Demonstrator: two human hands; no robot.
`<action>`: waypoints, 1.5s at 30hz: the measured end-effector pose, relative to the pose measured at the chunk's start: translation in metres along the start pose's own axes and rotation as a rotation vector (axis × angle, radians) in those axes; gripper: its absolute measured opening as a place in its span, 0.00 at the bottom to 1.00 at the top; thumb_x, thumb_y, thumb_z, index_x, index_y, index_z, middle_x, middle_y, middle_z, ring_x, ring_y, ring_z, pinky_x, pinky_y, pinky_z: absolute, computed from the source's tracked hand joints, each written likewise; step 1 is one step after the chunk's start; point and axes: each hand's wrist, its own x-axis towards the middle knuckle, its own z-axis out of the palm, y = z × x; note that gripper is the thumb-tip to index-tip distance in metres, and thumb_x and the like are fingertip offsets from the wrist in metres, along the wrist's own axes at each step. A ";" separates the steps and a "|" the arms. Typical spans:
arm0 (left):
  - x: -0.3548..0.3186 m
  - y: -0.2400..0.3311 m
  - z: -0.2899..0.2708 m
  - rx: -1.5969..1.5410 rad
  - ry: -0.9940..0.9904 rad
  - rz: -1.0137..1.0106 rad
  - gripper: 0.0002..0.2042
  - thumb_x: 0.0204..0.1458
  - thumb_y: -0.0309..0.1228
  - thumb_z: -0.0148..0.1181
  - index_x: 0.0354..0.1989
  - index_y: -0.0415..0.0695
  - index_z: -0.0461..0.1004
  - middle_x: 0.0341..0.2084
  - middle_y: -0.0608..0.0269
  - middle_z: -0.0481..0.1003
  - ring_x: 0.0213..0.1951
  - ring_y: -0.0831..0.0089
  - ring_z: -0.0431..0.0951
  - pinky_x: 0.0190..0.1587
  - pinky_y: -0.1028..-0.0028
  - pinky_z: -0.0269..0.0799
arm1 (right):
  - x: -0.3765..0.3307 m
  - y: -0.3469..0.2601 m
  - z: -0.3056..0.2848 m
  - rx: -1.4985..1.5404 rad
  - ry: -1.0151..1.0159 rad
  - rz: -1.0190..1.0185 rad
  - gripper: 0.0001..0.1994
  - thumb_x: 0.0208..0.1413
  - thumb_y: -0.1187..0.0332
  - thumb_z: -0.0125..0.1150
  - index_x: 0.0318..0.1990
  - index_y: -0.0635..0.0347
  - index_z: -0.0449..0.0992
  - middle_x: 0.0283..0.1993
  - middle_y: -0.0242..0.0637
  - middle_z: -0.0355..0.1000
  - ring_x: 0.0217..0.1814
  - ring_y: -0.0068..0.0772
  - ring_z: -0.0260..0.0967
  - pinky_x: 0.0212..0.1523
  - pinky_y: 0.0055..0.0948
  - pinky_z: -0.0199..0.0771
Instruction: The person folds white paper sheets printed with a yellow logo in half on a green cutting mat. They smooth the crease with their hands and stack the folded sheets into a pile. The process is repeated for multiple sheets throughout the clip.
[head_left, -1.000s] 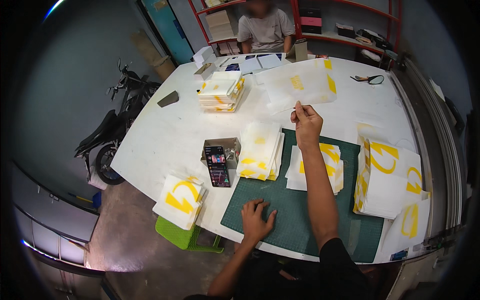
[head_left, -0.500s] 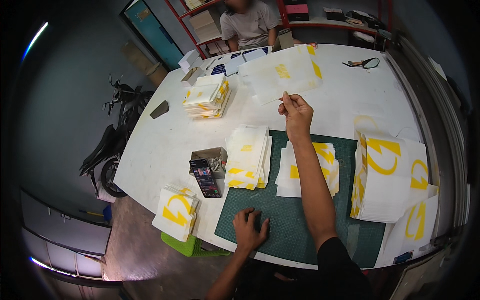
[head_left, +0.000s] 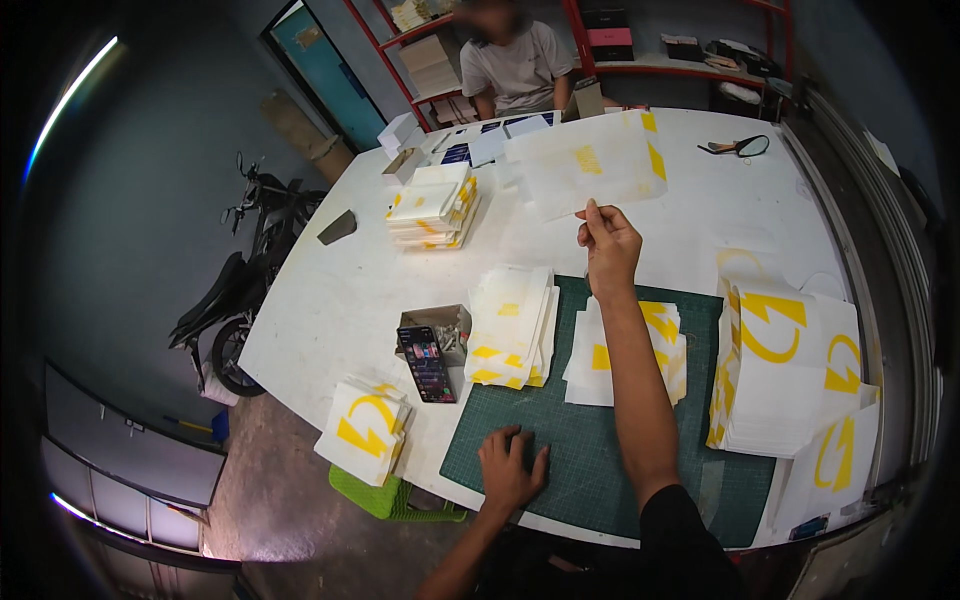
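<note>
My right hand (head_left: 612, 246) stretches far out over the table and pinches the near edge of a thin, see-through white sheet (head_left: 580, 168) with yellow print. The sheet is held up flat. My left hand (head_left: 512, 468) lies on the green cutting mat (head_left: 590, 455) near its front edge, fingers apart, holding nothing. Under my right forearm is a stack of white and yellow printed sheets (head_left: 590, 385), partly hidden. A second stack (head_left: 508, 325) overlaps the mat's left edge. On the right lies a larger pile (head_left: 765, 370) with a yellow bolt design, loose sheets beside it.
A phone (head_left: 428, 365) leans against a small box (head_left: 455, 325). Further stacks stand at the table's left corner (head_left: 362, 430) and farther back (head_left: 430, 205). A mirror (head_left: 750, 146) lies far right. Another person (head_left: 515, 65) sits across the table. A green stool (head_left: 385, 497) stands below the left corner.
The whole view has shifted slightly, so everything sits a little lower and farther right. My right hand still holds the sheet out, and my left hand stays on the mat.
</note>
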 end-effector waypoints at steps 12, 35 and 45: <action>0.000 0.001 0.000 0.000 0.002 0.007 0.20 0.53 0.38 0.72 0.50 0.43 0.77 0.53 0.48 0.72 0.56 0.49 0.71 0.58 0.51 0.65 | -0.002 -0.002 0.001 0.033 -0.006 -0.011 0.11 0.66 0.66 0.69 0.37 0.66 0.79 0.35 0.37 0.80 0.28 0.20 0.67 0.32 0.22 0.67; 0.390 0.155 -0.171 0.049 0.272 0.561 0.21 0.55 0.15 0.50 0.47 0.52 0.86 0.42 0.53 0.73 0.51 0.55 0.72 0.57 0.59 0.67 | -0.026 -0.018 0.013 -0.023 -0.178 -0.022 0.11 0.66 0.67 0.69 0.38 0.68 0.82 0.35 0.34 0.80 0.30 0.19 0.68 0.35 0.22 0.69; 0.396 0.163 -0.154 0.035 0.141 0.501 0.22 0.49 0.17 0.56 0.42 0.60 0.89 0.46 0.59 0.75 0.54 0.56 0.70 0.55 0.56 0.59 | -0.015 -0.025 0.001 -0.012 -0.149 -0.029 0.11 0.66 0.66 0.69 0.37 0.68 0.82 0.33 0.34 0.80 0.29 0.19 0.69 0.34 0.21 0.69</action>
